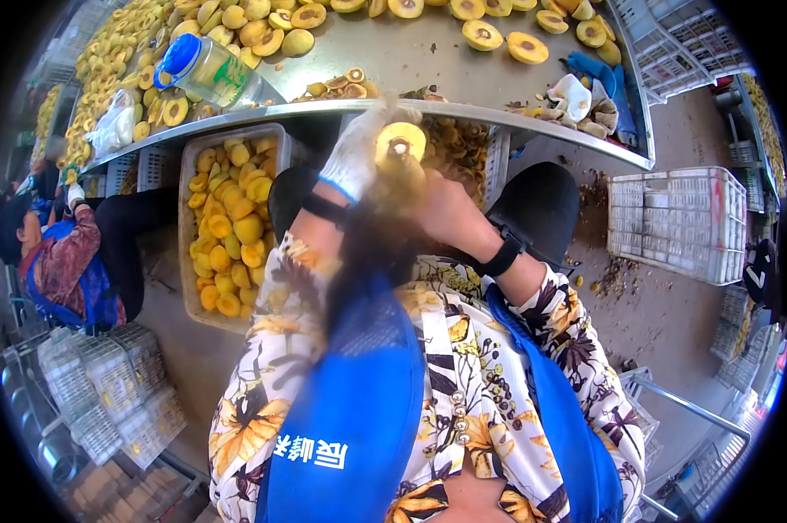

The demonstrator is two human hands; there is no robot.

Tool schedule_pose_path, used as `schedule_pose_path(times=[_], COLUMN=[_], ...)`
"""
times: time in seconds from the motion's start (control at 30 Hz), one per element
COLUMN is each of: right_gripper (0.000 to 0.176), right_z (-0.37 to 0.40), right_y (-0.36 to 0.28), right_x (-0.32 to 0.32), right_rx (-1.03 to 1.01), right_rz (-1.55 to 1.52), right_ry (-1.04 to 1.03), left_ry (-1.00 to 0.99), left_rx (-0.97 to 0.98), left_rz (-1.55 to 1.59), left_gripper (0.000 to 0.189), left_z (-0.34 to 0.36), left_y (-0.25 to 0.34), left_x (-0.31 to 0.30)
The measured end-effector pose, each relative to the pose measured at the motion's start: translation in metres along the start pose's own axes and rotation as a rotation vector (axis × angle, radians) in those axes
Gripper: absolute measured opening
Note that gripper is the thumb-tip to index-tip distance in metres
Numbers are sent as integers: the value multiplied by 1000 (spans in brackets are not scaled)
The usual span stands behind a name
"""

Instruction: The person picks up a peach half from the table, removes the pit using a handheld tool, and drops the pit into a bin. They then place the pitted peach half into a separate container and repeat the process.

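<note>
My left hand (356,146), in a white glove with a blue edge, is closed on a halved yellow fruit (400,144) in front of the metal table's edge. The fruit's cut face points up, with a pale centre showing. Close beside it, on the right, my bare right hand (450,209) has its fingers curled. A dark blur covers the space between the hands, so whatever the right hand holds is hidden. Below and left of the hands, a crate (187,187) holds many yellow fruit halves.
The metal table (376,52) bears fruit halves, a blue-capped bottle (206,70), a plastic bag (114,122) and cloths (572,98). White crates (672,222) stand at right, more crates (105,375) at lower left. A co-worker (66,261) sits at left. Scraps litter the floor.
</note>
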State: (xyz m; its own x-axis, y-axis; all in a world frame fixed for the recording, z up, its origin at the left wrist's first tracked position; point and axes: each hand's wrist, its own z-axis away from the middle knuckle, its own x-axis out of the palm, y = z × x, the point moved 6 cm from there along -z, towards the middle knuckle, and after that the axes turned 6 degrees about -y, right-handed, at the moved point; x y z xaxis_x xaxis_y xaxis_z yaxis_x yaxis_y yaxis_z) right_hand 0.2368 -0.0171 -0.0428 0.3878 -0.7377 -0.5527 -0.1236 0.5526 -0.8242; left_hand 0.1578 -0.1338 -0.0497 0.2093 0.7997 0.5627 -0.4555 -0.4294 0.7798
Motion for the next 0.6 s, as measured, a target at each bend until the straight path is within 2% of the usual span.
schedule_pose_path(times=[0.1, 0.13, 0.17, 0.23, 0.27, 0.37, 0.4, 0.47, 0.5, 0.53, 0.6], right_gripper=[24, 25, 24, 24, 23, 21, 15, 23, 19, 15, 8], right_z=[-2, -2, -2, 1, 4, 10, 12, 16, 16, 18, 20], right_y=[4, 4, 4, -3, -8, -12, -16, -30, -30, -28, -24], right_x=[7, 13, 19, 28, 28, 32, 30, 23, 24, 27, 32], right_rx=[-19, -28, 59, 236, 294, 352, 388, 459, 457, 456, 428], right_rz=[-126, -147, -223, -368, -431, -553, -597, -683, -742, -800, -932], right_ry=[55, 62, 15, -81, -116, -171, -193, -239, -244, -254, -280], left_ry=[240, 293, 316, 382, 308, 295, 355, 372, 382, 313, 223], left_rx=[105, 228, 248, 90, 48, 169, 117, 172, 202, 205, 65], left_rz=[197, -49, -72, 118, 235, -19, 64, -39, -89, -99, 142], left_gripper=[36, 28, 30, 31, 33, 31, 29, 29, 28, 29, 28], left_z=[23, 30, 33, 27, 20, 19, 24, 20, 19, 24, 17], left_y=[5, 4, -1, -21, -29, -26, -24, -23, -22, -14, -30], left_x=[13, 13, 9, -7, -11, -11, -6, -6, -6, 2, -3])
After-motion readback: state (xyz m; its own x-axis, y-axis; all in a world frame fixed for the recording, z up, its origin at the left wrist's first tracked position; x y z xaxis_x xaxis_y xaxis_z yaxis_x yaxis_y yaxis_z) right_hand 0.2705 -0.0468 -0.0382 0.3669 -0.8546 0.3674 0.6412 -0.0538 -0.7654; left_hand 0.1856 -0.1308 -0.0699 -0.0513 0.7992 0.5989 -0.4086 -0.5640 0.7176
